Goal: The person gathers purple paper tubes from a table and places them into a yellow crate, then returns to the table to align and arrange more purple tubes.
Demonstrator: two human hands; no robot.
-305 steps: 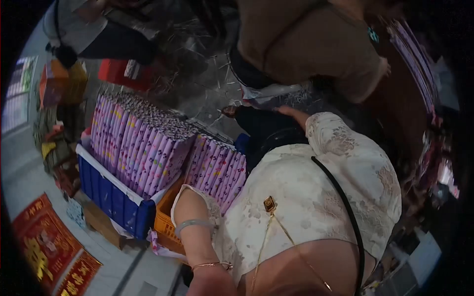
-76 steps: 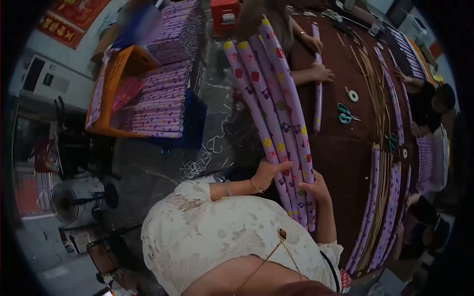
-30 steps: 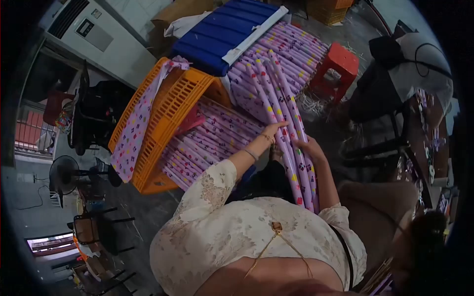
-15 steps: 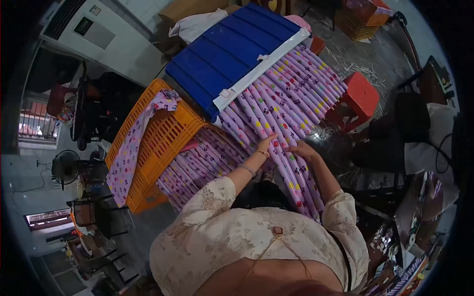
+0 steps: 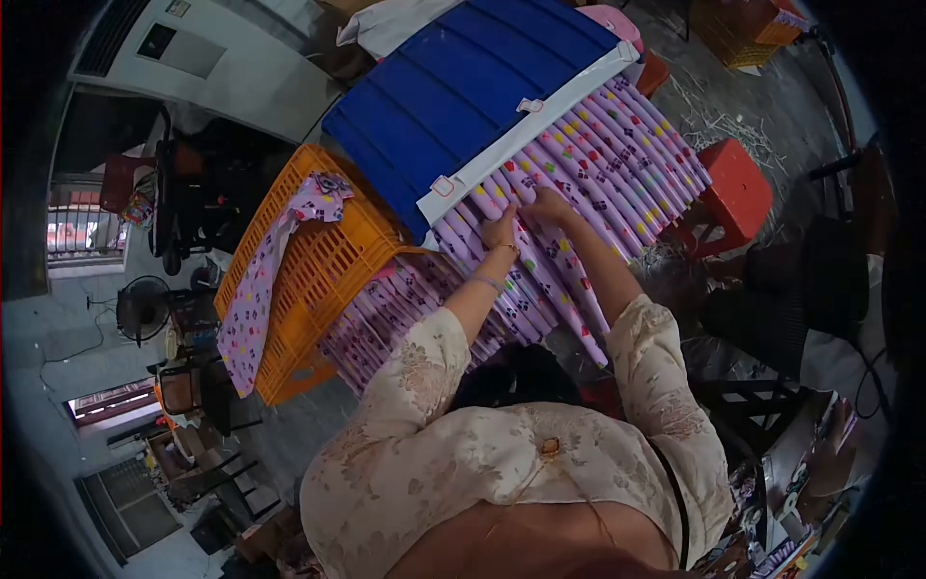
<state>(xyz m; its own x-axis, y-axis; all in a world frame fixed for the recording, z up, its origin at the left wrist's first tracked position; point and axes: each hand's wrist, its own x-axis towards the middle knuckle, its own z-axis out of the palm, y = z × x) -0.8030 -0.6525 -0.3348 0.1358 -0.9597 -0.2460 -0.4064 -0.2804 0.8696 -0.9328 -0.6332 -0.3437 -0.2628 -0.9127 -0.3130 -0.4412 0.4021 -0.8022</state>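
Observation:
Long lilac rolls (image 5: 617, 179) with a printed pattern of small coloured shapes lie side by side, sticking out from under the white front edge (image 5: 531, 128) of a blue ribbed lid or board (image 5: 463, 87). My left hand (image 5: 500, 230) is closed on some of these rolls near that edge. Just to its right, my right hand (image 5: 550, 206) bends over the neighbouring rolls with its fingers curled in, fingertips partly hidden. One loose roll (image 5: 576, 314) slants down between my forearms, its near end lower than the others.
An orange crate (image 5: 318, 256) stands at the left with a patterned cloth strip (image 5: 262, 280) draped over it. More lilac rolls (image 5: 386, 323) lie beside it. A red stool (image 5: 738, 198) is at the right, with pale scraps (image 5: 738, 135) on the floor behind.
Both hands have moved forward, away from my body, up to the white edge. The rolls they hold have gone forward too, and their near ends have drawn away from my chest.

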